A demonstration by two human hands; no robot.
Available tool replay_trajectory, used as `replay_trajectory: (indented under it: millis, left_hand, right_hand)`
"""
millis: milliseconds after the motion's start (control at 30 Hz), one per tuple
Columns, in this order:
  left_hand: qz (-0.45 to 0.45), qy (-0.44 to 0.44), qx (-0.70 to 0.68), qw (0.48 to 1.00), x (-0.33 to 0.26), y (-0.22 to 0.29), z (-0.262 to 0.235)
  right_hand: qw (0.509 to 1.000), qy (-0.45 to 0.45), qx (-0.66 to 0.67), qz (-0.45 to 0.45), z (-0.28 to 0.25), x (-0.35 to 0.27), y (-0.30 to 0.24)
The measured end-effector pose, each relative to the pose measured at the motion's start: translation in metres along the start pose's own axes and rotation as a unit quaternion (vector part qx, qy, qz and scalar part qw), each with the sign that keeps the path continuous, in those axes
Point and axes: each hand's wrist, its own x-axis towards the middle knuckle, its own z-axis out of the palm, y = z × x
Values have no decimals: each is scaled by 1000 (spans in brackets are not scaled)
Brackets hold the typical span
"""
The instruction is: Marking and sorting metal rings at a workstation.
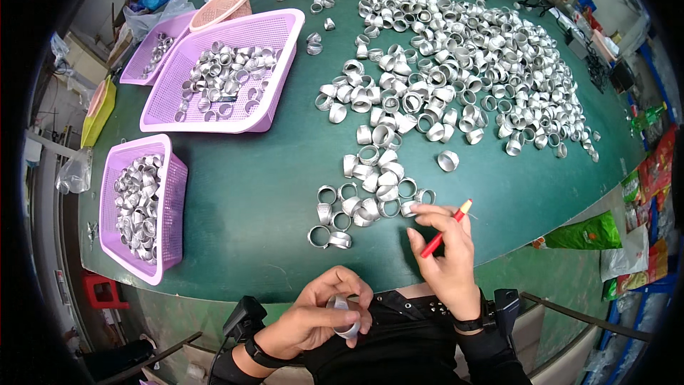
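Note:
Close to my body, my left hand [317, 311] is closed around a silver metal ring [345, 329], pinched between thumb and fingers. My right hand [452, 264] reaches over the table's near edge with a red pencil [436, 242] tucked in it, its yellowish end pointing up to the right. Its outstretched fingertips are at a loose metal ring [408, 209], and I cannot tell whether they grip it. That ring lies at the near right of a small cluster of similar rings [367, 210], some standing on edge and others flat.
A large heap of metal rings [456, 50] spreads over the far right of the green table [242, 199]. At left stand a purple basket [178, 221], a larger purple basket [267, 110] and a smaller one [132, 75], all holding rings. A pink basket [224, 7] sits behind them.

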Motion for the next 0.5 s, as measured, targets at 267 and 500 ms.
replay_trajectory:
  millis: [267, 500]
  left_hand:
    - [81, 165, 242, 953, -16, 51, 13]
    - [413, 348, 728, 423, 12, 168, 15]
  right_hand:
    - [989, -80, 34, 116, -3, -8, 1]
    - [963, -99, 79, 237, -8, -9, -10]
